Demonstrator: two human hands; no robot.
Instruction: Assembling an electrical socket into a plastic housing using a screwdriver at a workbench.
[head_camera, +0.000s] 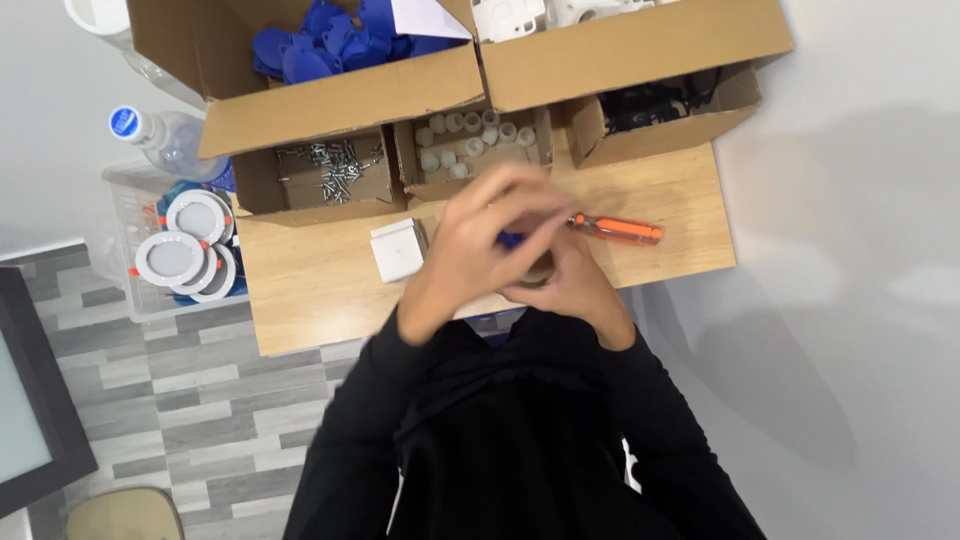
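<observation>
Head view: both hands meet over the front edge of the wooden surface (300, 290), blurred by motion. Left hand (475, 245) is curled over the top of a small part w/ a blue piece (512, 239) peeking out between the fingers; right hand (575, 285) cups it from below, closed around a roundish tan-grey bit (540, 270). Exact grip can't be made out thru the blur.

Looks like a mid-assembly step, two pieces being pressed or twisted together. Next move prob. calls for a steady hold w/ one hand and aligned parts.

Orange-handled screwdriver (615, 229) lies just beside the hands, slim, glossy plastic. White square block (397, 250) sits left. Cardboard boxes behind: metal screws (335, 165), white cylindrical caps (465, 140), blue plastic parts (330, 45). Round white discs (185, 245) in a clear bin.
</observation>
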